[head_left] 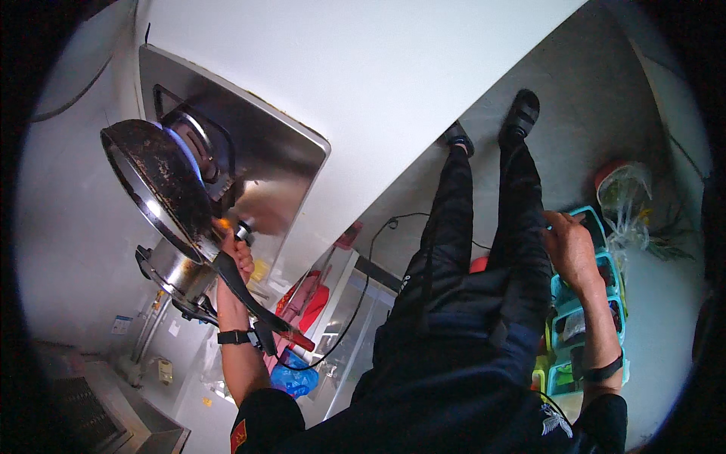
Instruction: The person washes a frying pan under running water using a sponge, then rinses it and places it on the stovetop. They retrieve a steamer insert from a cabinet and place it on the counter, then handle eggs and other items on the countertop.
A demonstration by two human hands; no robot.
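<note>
My left hand (238, 252) is at the front of a steel gas hob (272, 164), fingers curled around a control knob (244, 231). A blue flame burns on the burner (195, 142) under a dark, scorched frying pan (164, 176). The pan's black handle (244, 295), red at its end, passes across my left forearm. Part of that hand is hidden behind the handle. A small orange glow shows beside my fingers. My right hand (573, 249) hangs beside my thigh with loosely bent fingers and nothing in it.
A steel pot (184, 272) stands beyond the pan. Turquoise baskets (615, 301) with packed items are by my right arm, near a clear plastic bag (627, 215) of greens. A white countertop (340, 68) surrounds the hob. A blue plastic bag (295, 374) and a black cable (363, 295) are on my left.
</note>
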